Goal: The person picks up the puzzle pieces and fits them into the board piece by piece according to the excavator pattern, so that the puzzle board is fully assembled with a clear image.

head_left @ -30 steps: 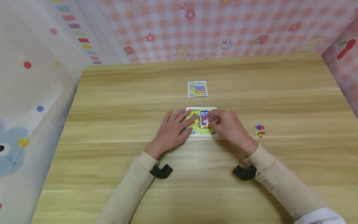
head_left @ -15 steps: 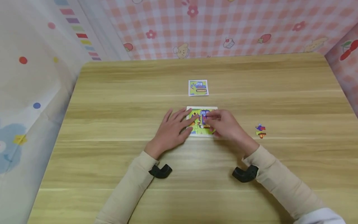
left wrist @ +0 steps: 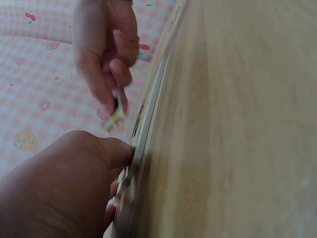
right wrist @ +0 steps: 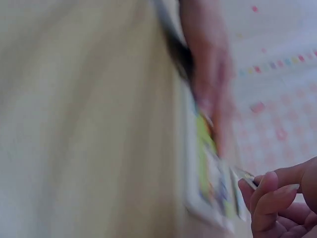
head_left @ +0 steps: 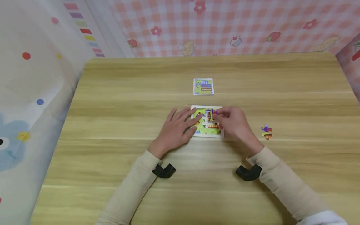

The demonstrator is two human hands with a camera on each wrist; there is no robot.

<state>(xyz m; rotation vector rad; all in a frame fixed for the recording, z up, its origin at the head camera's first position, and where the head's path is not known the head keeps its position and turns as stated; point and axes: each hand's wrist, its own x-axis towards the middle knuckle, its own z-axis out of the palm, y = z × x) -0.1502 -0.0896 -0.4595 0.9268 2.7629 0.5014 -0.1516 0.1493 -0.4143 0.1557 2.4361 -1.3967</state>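
Observation:
A jigsaw puzzle [head_left: 212,131] in a white-bordered tray lies on the table, bearing a picture in green, blue and orange. My left hand [head_left: 175,131] rests on its left side with the fingers spread and fairly straight; in the left wrist view its thumb [left wrist: 119,151] lies over the tray's edge. Between thumb and fingertips my right hand [head_left: 234,120] pinches a puzzle piece [left wrist: 115,119] with yellow stripes and a dark patch, raised over the puzzle. Beneath that piece, a white gap shows in the middle of the puzzle. Strong blur covers much of the right wrist view.
Behind the puzzle lies a small square picture card [head_left: 203,87] showing a blue excavator on green. Loose puzzle pieces [head_left: 267,132] sit together to the right on the wooden table [head_left: 135,93]. A pink checked cloth [head_left: 213,28] hangs along the back.
My right hand has lifted the striped piece up from the puzzle, and a larger white gap shows there. The left hand keeps its place on the puzzle. The head view has shifted slightly.

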